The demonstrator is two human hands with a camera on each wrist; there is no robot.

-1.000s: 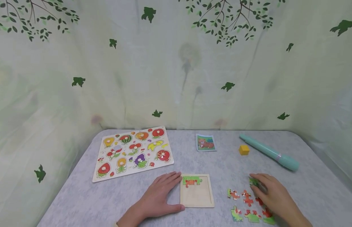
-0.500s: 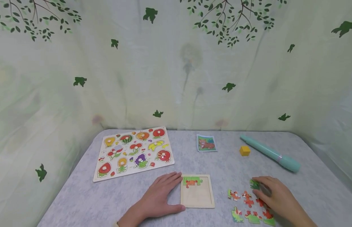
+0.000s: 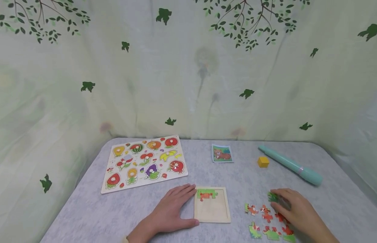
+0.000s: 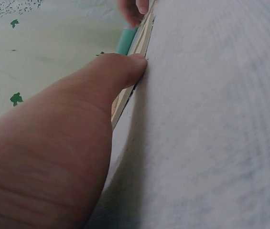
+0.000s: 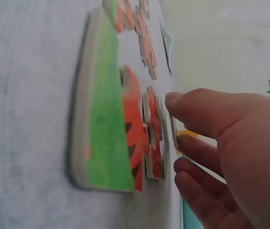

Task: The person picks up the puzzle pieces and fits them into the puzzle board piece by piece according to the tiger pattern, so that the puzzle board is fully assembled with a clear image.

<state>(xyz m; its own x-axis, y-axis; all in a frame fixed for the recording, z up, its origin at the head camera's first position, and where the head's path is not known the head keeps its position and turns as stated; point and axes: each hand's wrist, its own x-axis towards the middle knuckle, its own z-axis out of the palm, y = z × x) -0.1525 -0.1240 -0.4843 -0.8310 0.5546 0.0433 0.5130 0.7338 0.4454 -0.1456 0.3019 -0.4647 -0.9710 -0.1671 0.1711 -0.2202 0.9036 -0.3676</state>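
My left hand [image 3: 168,211] lies beside the square wooden puzzle tray [image 3: 211,211], fingers extended. Its fingertips touch the tray's upper left side and its thumb the lower left corner, also seen on the tray edge [image 4: 120,102] in the left wrist view. Joined green and orange puzzle pieces [image 3: 206,194] sit in the tray's upper left. My right hand [image 3: 293,206] pinches a green puzzle piece [image 3: 272,196] between thumb and fingers, low over the table; in the right wrist view this piece [image 5: 174,131] shows edge-on. Loose tiger-patterned pieces [image 3: 266,214] lie below and left of that hand.
A fruit peg board [image 3: 144,163] lies at the back left. Behind the tray is a small picture card [image 3: 222,154]. A yellow cube [image 3: 263,162] and a teal tube-shaped object [image 3: 290,165] lie at the back right. A leaf-printed curtain [image 3: 188,67] hangs behind the table.
The right hand has shifted slightly toward me, showing more of the green piece. The left hand stays at the tray. The whole head view has drifted a little.
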